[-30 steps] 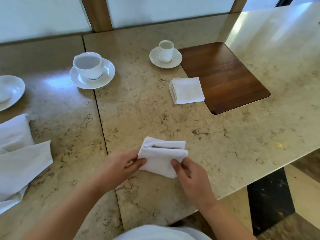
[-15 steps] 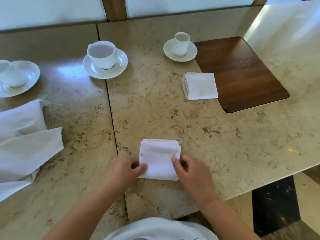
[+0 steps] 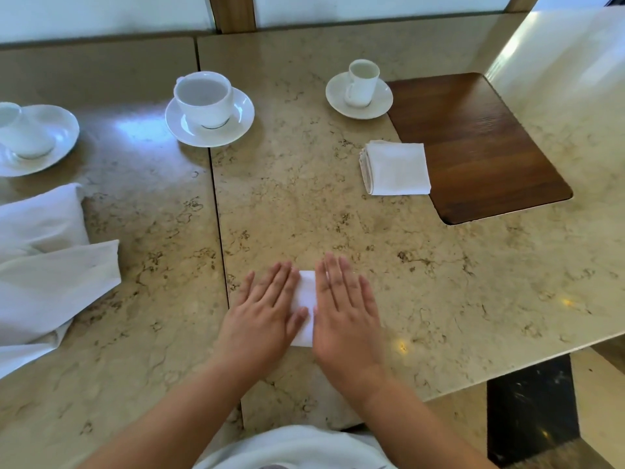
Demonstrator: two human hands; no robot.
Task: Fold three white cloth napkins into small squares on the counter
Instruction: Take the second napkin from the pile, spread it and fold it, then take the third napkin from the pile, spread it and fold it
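White folded napkin (image 3: 306, 306) near counter edge (image 3: 507, 377), both hands (image 3: 267, 313) (image 3: 345, 316) flat, pressing it

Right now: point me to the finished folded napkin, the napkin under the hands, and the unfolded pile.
finished folded napkin (image 3: 397, 169): head view, centre of its top face.
napkin under the hands (image 3: 307, 292): head view, white strip showing between both hands.
unfolded pile (image 3: 50, 279): head view, top layer of the loose cloth at left.
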